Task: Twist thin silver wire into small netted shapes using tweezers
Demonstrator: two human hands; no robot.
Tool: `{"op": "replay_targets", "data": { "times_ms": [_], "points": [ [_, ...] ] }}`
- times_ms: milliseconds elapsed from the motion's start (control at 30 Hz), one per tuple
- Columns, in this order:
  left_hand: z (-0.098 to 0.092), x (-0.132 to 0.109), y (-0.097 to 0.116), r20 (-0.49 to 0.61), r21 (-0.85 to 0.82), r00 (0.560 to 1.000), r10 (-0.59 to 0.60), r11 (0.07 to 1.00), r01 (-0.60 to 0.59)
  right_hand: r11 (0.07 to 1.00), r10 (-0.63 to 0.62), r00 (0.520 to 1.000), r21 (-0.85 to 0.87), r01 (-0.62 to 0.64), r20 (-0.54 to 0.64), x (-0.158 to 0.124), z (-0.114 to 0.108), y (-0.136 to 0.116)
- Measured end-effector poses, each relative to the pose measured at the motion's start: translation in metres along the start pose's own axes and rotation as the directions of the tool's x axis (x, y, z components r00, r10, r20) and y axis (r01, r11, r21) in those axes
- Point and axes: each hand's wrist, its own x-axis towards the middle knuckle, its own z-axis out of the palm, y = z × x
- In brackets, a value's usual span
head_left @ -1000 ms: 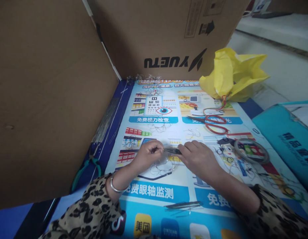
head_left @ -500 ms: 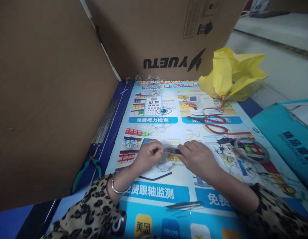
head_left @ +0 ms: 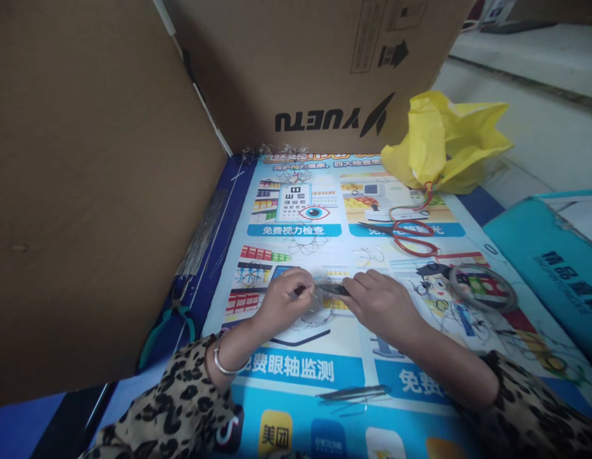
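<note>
Near the middle of the printed sheet, my right hand [head_left: 384,306] is wrapped round dark pliers [head_left: 334,289]; their narrow jaws point left. The pliers' handles are hidden in the palm. My left hand [head_left: 288,296] is closed in a pinch right at the jaw tips, on thin wire that is mostly covered by the fingers. Below the jaws a fine wire loop [head_left: 319,317] shows faintly against the print. Close to my wrists, a small bundle of short dark wires [head_left: 353,394] lies on the sheet.
Cardboard walls [head_left: 324,64] stand at the left and back. Red-handled scissors [head_left: 410,237], a yellow bag [head_left: 439,143], a wire coil [head_left: 484,288] and a teal box [head_left: 554,255] lie to the right. Teal-handled pliers [head_left: 169,322] and straight wires [head_left: 204,233] lie at the left.
</note>
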Motion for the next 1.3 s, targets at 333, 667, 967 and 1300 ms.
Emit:
{"op": "replay_targets", "data": {
  "times_ms": [333,667,967,1300],
  "points": [
    [0.0,0.001,-0.001,0.034,-0.052,0.999,-0.008,0.999,0.01,0.995,0.055,0.999,0.081,-0.055,0.002,0.001,0.005,0.006],
    [0.002,-0.001,-0.004,-0.013,-0.011,0.994,0.108,0.994,-0.108,1.0,0.004,1.0,-0.026,-0.003,0.023,0.002,-0.006,0.008],
    [0.004,-0.002,-0.005,-0.061,0.09,0.98,0.191,0.979,-0.185,0.999,-0.017,1.0,-0.046,0.017,0.01,0.001,-0.009,0.006],
    [0.008,-0.004,-0.005,-0.091,0.158,0.965,0.246,0.96,-0.229,0.996,-0.027,0.999,-0.08,0.031,0.043,0.002,-0.015,0.004]
  ]
}}
